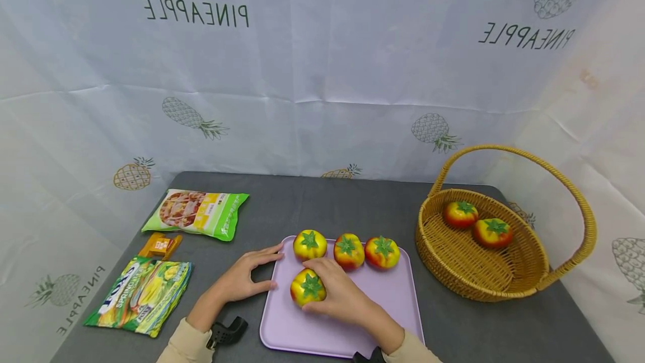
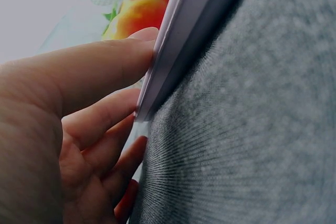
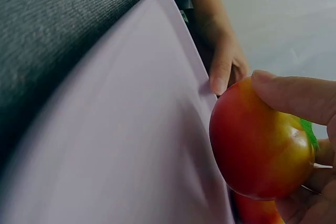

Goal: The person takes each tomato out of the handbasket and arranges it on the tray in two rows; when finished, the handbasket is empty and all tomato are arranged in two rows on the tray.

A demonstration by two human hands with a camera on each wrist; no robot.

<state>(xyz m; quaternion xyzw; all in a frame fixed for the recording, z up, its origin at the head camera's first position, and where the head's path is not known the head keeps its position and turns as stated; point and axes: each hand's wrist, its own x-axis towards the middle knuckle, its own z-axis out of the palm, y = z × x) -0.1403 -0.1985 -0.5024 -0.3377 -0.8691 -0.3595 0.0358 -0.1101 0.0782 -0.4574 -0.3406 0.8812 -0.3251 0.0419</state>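
A lilac tray (image 1: 373,318) lies on the table, with three red-and-yellow tomatoes in a row along its far side; one is the far-left tomato (image 1: 309,245). My right hand (image 1: 340,293) grips another tomato (image 1: 307,289) by its sides, thumb and fingers around it, over the tray's left half. In the right wrist view this tomato (image 3: 257,142) is close above the tray surface, its green calyx facing away. My left hand (image 1: 242,278) rests at the tray's left edge, fingers extended and spread. Its thumb (image 2: 121,59) touches the rim in the left wrist view.
A wicker basket (image 1: 428,245) with a tall handle stands at the right, holding two more tomatoes (image 1: 492,233). At the left lie a green-edged food bag (image 1: 196,213), a small orange packet (image 1: 160,246) and a green-yellow snack bag (image 1: 143,294). Pineapple-print cloth hangs behind the table.
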